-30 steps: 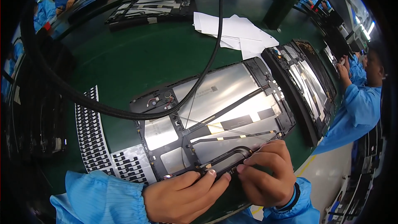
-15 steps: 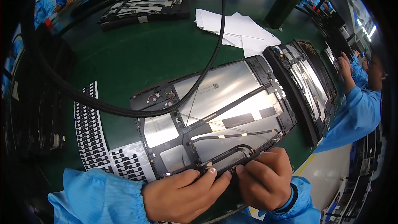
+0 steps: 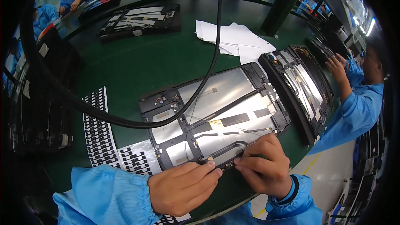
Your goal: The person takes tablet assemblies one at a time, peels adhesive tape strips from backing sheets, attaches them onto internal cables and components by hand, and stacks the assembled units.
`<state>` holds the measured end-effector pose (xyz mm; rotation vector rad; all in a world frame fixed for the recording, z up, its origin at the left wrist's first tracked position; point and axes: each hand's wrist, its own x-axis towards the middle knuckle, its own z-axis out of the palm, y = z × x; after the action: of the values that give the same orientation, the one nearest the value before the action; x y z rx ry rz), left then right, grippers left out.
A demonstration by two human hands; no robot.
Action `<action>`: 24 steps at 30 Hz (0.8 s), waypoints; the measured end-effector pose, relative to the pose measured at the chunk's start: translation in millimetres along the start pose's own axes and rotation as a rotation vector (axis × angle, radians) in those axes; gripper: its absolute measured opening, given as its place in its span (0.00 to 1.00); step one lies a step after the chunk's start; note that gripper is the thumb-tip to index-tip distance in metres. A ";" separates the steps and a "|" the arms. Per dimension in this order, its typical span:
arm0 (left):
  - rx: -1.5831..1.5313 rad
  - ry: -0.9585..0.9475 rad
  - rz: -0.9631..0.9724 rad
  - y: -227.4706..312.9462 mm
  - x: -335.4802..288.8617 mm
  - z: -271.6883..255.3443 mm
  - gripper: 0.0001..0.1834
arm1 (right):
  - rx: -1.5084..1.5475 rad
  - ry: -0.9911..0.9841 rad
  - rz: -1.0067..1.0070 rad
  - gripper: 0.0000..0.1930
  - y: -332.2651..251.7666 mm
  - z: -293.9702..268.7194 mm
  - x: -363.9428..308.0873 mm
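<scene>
An opened tablet-like device (image 3: 225,93) lies on the green table, with silver plates, a black frame and dark flat cables. My left hand (image 3: 181,187) rests at its near edge, fingers stretched out and fingertips touching the frame. Just right of those fingertips, my right hand (image 3: 266,164) is closed in a pinch at the same edge. Whatever sits in the pinch is too small or hidden to make out. Left of the device are a white sheet of small black adhesive pieces (image 3: 98,129) and a second, partly used sheet (image 3: 137,156).
A thick black cable (image 3: 125,121) loops in front of the device. Another opened device (image 3: 302,87) stands on a dark stack at right, beside a co-worker's blue sleeve (image 3: 354,110). White papers (image 3: 233,37) and a further device (image 3: 139,21) lie behind. Dark stacked units (image 3: 39,100) stand left.
The view has shifted slightly. My right hand's pinch has moved a little along the near edge toward my left fingertips, which still rest on the frame.
</scene>
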<state>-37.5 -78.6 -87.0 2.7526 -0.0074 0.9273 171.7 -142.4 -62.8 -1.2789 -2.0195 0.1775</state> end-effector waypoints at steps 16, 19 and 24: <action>0.134 -0.079 0.046 0.3 7.0 -0.5 0.13 | 0.028 0.018 0.013 0.10 -1.2 1.5 3.4; 0.237 -0.139 0.058 2.2 5.6 -1.4 0.16 | 0.003 0.022 -0.011 0.10 -4.6 5.4 3.6; 0.073 -0.078 0.038 4.1 -2.7 -24.5 0.17 | -0.114 0.061 -0.094 0.12 -32.8 10.0 0.0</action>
<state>-54.6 -77.2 -68.8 2.8643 -0.0406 0.8458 141.3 -156.2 -54.6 -1.2407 -2.0571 -0.0208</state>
